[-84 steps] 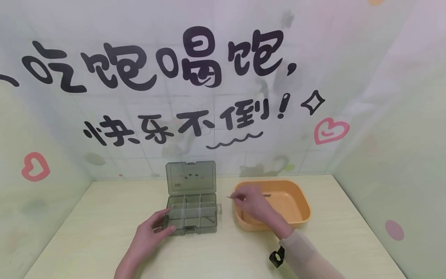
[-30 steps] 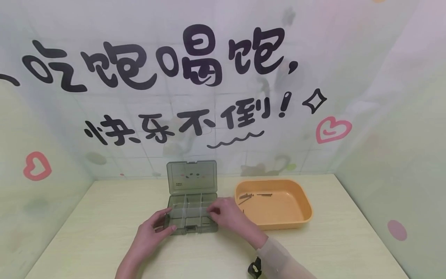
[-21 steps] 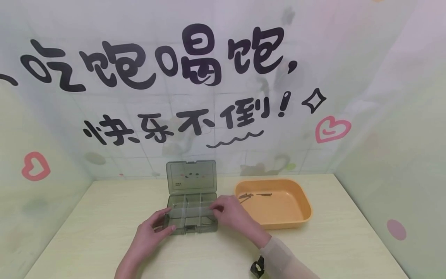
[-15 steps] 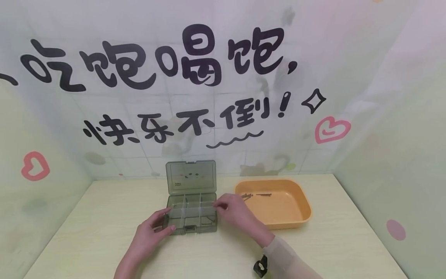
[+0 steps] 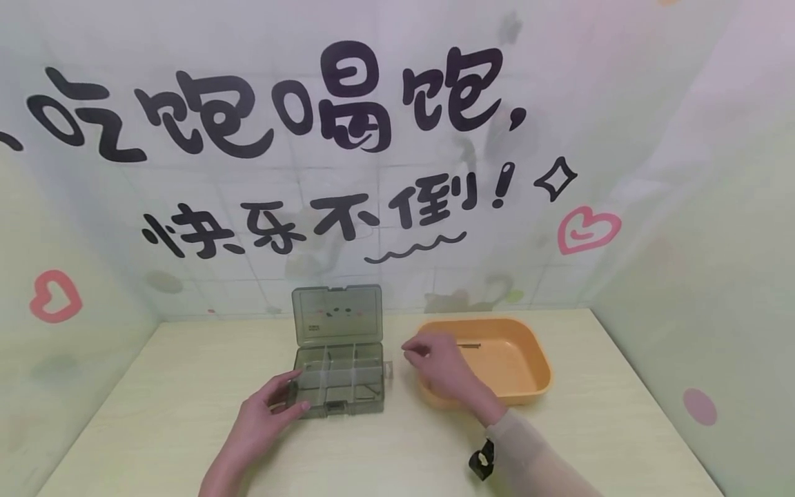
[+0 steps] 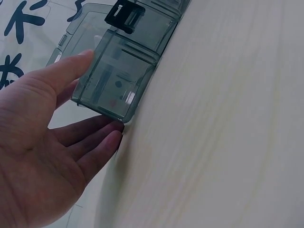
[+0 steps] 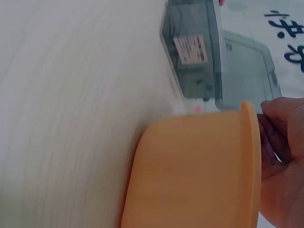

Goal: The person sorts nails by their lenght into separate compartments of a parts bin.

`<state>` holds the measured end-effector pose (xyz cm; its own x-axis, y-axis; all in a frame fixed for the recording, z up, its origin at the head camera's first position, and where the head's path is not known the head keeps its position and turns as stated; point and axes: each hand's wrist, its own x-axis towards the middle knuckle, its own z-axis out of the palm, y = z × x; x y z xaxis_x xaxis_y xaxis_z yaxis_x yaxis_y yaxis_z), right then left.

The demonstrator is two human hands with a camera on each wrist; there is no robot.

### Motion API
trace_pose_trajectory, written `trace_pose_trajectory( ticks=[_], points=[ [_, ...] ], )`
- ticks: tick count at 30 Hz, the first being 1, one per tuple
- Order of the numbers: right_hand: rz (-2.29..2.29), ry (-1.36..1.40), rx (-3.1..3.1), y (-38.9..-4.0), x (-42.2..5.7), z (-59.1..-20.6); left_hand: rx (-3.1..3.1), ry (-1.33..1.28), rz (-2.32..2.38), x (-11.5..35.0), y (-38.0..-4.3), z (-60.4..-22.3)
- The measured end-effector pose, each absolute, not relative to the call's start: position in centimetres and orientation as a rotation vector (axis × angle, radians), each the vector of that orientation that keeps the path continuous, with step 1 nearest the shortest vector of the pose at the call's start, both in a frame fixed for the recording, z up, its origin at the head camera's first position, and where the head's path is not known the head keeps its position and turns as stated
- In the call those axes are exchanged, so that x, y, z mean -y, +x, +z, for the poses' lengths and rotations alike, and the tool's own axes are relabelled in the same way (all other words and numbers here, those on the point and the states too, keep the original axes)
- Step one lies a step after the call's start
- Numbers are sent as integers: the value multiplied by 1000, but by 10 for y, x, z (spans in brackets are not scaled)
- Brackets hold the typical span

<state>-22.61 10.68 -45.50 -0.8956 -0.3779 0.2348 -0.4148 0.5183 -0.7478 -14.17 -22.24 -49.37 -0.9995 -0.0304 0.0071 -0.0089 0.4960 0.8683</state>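
Two mishaps are judged likeliest here. Anything small pinched in the right hand [image 5: 444, 362] could be let slip onto the table [image 5: 404, 442], since a gap is left between the box [image 5: 341, 407] and the tray [image 5: 506, 369], which is set at about three o'clock from it. The tray's rim could also be knocked by the wrist or palm, as the hand is held low over its nine o'clock side; the nails [image 5: 470, 345] seen in the tray, between ten and eleven o'clock, might then be scattered. Should the box be pushed from eight o'clock, it could be skewed, and the nails [image 5: 371, 391] in its compartment at four o'clock jostled. The lid [image 5: 338, 314], stood up at twelve o'clock, might be tipped if bumped.

As for the fingers, the right thumb and fingertips are brought close together, just short of the box's three o'clock tab [image 5: 388, 371]; whether a nail is pinched between them cannot be told, nor whether the tray is touched. The box is gripped by the left hand [image 5: 263, 417] at its eight o'clock corner: the thumb is laid against the front, the index finger is hooked at the side, and the remaining fingers are loosely bent by the end wall.
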Motion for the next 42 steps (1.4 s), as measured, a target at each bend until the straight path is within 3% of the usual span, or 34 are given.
trace_pose_trajectory(
  ticks=[22,42],
  points=[
    [1100,510,2807,-265,-190,-478,2703,12,-1556,222,-145,-491],
    [1072,313,2896,-277,-210,-487,2707,-1,-1561,223,-143,-495]
  ],
)
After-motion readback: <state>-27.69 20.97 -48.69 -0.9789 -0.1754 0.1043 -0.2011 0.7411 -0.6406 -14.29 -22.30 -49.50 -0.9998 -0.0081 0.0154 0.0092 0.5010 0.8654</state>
